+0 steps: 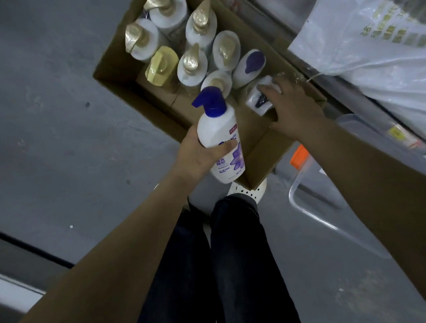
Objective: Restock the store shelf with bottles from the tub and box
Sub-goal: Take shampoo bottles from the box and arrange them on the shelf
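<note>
While the person stands over the cardboard box (257, 144) on the grey floor (47, 125), the left hand (196, 160) is wrapped round a white pump bottle (216, 129), held upright just over the box's six o'clock edge. Its pump is blue. The label shows a purple flower, blue Chinese characters too blurred to read, and a small red tag.

The right hand (292, 106) reaches into the box's four o'clock corner and lies over a dark-capped white bottle (259, 99). Its fingers touch the bottle, but I cannot tell whether they grip it.

Gold-pump bottles (192, 64) stand packed from the box's middle toward twelve o'clock, with a purple-topped bottle (249, 65) at three. At two o'clock of the box sits a white plastic bag (377, 41) with unreadable yellow-green print. At five o'clock is a clear tub (313, 214) with an orange latch (299, 157).
</note>
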